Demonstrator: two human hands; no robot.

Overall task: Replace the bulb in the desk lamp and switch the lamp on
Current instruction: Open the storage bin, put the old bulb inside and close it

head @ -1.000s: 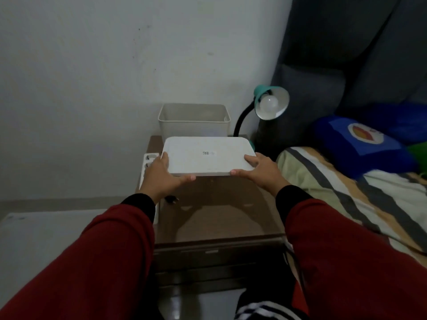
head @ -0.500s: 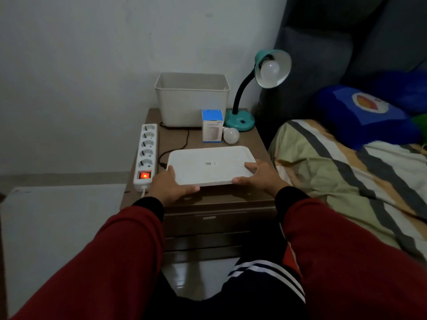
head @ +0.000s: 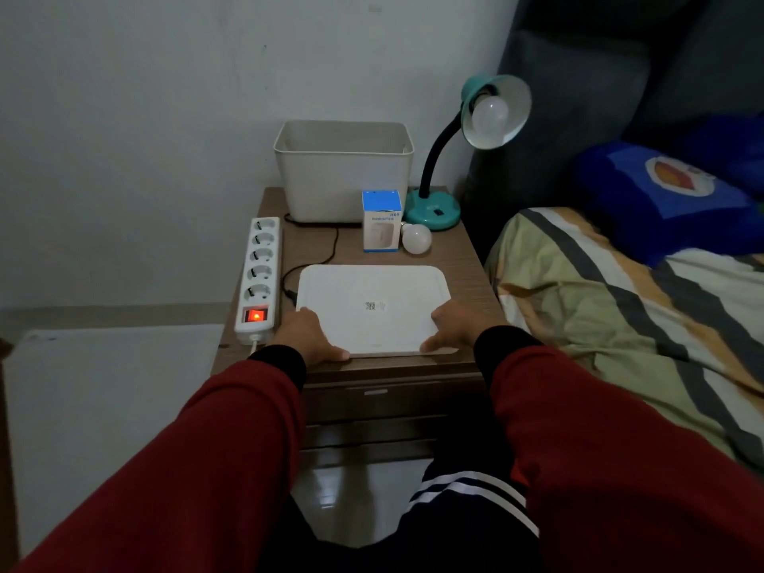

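Beyond both hands (head: 314, 337) on the lid (head: 372, 310) lies the spare bulb (head: 416, 238).

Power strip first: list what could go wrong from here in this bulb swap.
1. The power strip switch glows red, so the lamp socket may be live while its bulb is unscrewed.
2. The spare bulb lies loose on the nightstand beside the box; a knock could roll it off.
3. The lid under both hands sits at the front edge and could slip.

tiny label (head: 375, 306) on white lid (head: 372, 295) unreadable
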